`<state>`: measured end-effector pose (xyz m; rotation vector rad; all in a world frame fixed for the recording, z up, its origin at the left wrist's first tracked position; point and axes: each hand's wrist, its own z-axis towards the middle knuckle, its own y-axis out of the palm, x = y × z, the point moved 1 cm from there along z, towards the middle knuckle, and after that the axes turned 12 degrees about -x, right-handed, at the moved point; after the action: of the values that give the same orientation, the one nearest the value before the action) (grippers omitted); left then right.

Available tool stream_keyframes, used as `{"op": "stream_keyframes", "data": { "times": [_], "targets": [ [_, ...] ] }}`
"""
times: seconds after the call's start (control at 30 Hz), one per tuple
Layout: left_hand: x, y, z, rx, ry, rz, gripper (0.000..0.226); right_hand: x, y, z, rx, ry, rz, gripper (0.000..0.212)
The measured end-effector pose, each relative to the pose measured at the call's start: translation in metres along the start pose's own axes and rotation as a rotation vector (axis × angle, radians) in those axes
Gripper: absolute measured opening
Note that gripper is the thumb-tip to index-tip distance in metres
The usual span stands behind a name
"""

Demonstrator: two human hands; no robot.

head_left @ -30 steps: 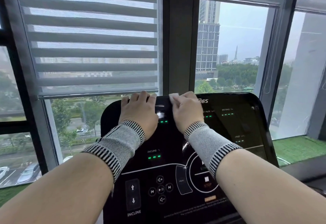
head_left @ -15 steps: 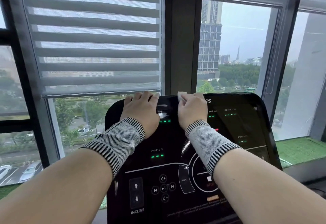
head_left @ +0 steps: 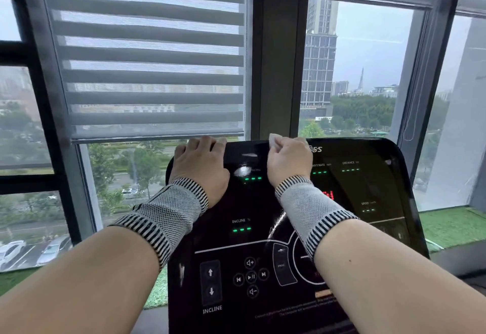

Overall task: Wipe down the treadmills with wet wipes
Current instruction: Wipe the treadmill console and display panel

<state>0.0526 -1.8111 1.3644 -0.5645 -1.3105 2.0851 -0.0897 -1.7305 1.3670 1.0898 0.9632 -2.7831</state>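
windows lie beyond the treadmill console (head_left: 368,189); left hand (head_left: 200,168) hooks its far edge (bracing, likely), right hand (head_left: 289,161) pinches the wet wipe (head_left: 273,141) there.

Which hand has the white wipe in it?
The right hand pinches the wet wipe at the console's top edge. The left hand holds no wipe, only grips that edge.
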Motion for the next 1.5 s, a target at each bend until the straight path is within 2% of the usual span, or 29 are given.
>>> {"op": "stream_keyframes", "data": {
  "times": [0.13,0.27,0.4,0.53,0.6,0.67,0.8,0.97,1.1,1.13,1.23,1.3,1.4,1.5],
  "targets": [
    [-0.001,0.000,0.000,0.015,0.002,0.027,0.065,-0.018,0.012,-0.012,-0.122,-0.153,-0.014,0.024],
    [-0.001,0.001,-0.001,0.006,0.009,0.005,0.064,-0.004,0.005,-0.005,0.035,0.028,0.039,0.018],
    [-0.001,0.001,0.000,0.024,0.014,0.021,0.064,-0.019,0.014,-0.015,-0.109,-0.142,-0.019,0.021],
    [0.000,0.001,0.000,0.012,0.016,0.021,0.062,-0.011,0.007,-0.004,0.011,0.027,0.034,0.024],
    [-0.001,0.000,0.000,0.005,0.015,0.024,0.064,-0.020,0.016,-0.011,-0.063,-0.067,0.002,0.019],
    [-0.001,-0.001,-0.001,0.007,0.015,0.018,0.064,-0.026,0.020,-0.015,-0.128,-0.127,-0.019,0.025],
    [0.000,-0.002,-0.002,-0.002,0.012,0.007,0.062,-0.010,0.010,-0.004,0.042,0.089,0.060,0.019],
    [-0.002,-0.002,-0.001,-0.004,0.012,0.010,0.064,-0.029,0.026,-0.018,-0.113,-0.120,0.009,0.025],
    [-0.001,-0.002,-0.002,-0.010,0.020,-0.016,0.062,-0.006,0.010,-0.003,0.068,0.134,0.097,0.020],
    [-0.002,-0.002,-0.002,-0.006,0.021,-0.015,0.062,-0.007,0.010,-0.004,0.069,0.123,0.086,0.020],
    [-0.003,-0.001,-0.001,0.002,0.023,-0.008,0.063,-0.019,0.020,-0.014,-0.079,-0.053,-0.013,0.024],
    [-0.002,-0.002,-0.002,0.000,0.025,-0.004,0.063,-0.015,0.016,-0.010,-0.062,-0.029,0.004,0.024],
    [0.000,-0.003,-0.003,-0.004,0.023,-0.011,0.062,-0.008,0.011,-0.005,0.061,0.122,0.092,0.021],
    [-0.002,-0.003,-0.002,-0.003,0.026,-0.007,0.063,-0.024,0.022,-0.013,-0.071,-0.028,0.018,0.021]
  ]
}}
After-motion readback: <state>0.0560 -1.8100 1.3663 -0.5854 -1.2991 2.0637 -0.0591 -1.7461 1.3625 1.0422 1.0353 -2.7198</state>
